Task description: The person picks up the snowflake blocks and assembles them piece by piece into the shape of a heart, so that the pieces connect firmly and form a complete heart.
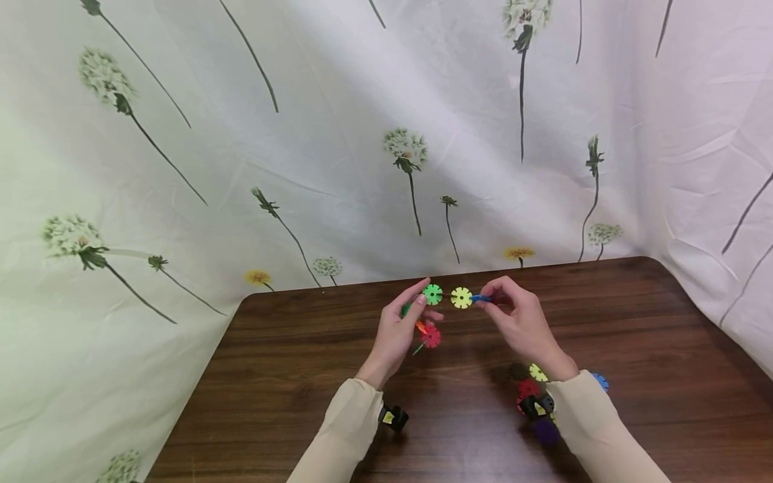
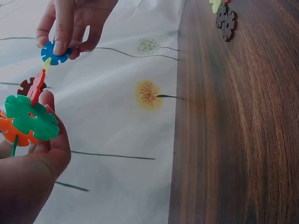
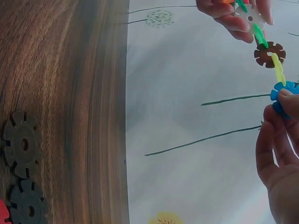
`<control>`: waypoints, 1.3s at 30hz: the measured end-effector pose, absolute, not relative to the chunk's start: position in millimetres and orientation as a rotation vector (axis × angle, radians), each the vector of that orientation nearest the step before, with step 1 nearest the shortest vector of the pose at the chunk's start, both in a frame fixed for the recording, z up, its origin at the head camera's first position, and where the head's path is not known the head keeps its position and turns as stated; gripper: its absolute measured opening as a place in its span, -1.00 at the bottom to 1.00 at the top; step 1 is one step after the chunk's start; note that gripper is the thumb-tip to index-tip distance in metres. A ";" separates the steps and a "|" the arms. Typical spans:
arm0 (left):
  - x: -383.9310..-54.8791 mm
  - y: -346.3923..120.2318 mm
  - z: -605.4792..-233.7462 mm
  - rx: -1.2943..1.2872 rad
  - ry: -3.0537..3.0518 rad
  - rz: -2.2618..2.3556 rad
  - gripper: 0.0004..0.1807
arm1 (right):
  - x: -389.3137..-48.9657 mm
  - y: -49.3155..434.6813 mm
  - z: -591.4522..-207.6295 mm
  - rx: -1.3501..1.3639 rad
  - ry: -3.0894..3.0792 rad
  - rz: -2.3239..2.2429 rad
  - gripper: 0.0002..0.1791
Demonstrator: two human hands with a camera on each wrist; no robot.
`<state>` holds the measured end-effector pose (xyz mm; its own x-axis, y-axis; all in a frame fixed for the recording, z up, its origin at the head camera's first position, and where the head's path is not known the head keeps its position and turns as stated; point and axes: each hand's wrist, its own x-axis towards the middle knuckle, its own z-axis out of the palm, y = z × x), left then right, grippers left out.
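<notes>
A chain of slotted flower-shaped plastic discs stretches between both hands above the table. My left hand (image 1: 392, 332) holds its left part, where a green disc (image 1: 432, 294), a red disc (image 1: 431, 337) and an orange disc (image 2: 9, 130) show among the fingers. A white disc (image 3: 247, 21) and a brown disc (image 3: 261, 58) are also linked in. My right hand (image 1: 524, 320) pinches a blue disc (image 3: 276, 97) between thumb and fingers at the chain's right end. That blue disc meets the edge of a yellow disc (image 1: 461, 298).
Loose discs lie on the dark wooden table (image 1: 290, 376) below my right wrist, among them a yellow one (image 1: 537, 373), a blue one (image 1: 600, 382) and a purple one (image 1: 546, 431). Dark grey discs (image 3: 22, 144) lie there too. A white dandelion-print cloth (image 1: 338, 134) hangs behind the table.
</notes>
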<state>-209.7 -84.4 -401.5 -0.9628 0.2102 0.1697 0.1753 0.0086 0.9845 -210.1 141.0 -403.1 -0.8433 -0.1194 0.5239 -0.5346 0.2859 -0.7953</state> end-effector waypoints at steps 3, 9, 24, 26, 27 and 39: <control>-209.8 -84.0 -400.9 0.424 2.180 2.181 -0.63 | -209.2 139.1 -403.2 0.580 -2.187 1.575 -0.87; -210.1 -83.4 -401.3 0.447 2.185 2.195 -0.62 | -207.1 134.8 -403.9 0.552 -2.135 1.532 -0.85; -212.6 -80.0 -402.0 0.538 2.193 2.157 -0.62 | -210.1 135.0 -406.3 0.557 -2.126 1.484 -0.83; -212.6 -80.1 -402.3 0.527 2.209 2.134 -0.63 | -210.9 135.5 -406.5 0.557 -2.136 1.483 -0.83; -212.4 -80.2 -402.4 0.522 2.218 2.123 -0.63 | -211.1 135.7 -406.5 0.554 -2.141 1.483 -0.83; -213.4 -80.4 -404.1 0.454 2.257 2.126 -0.60 | -212.5 137.2 -405.3 0.568 -2.207 1.480 -0.81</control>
<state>-213.4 -80.4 -404.1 -0.9579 0.2143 0.1908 0.2032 0.0373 0.9784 -212.5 137.2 -405.3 -0.8277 -0.1006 0.5521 -0.5490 0.3494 -0.7593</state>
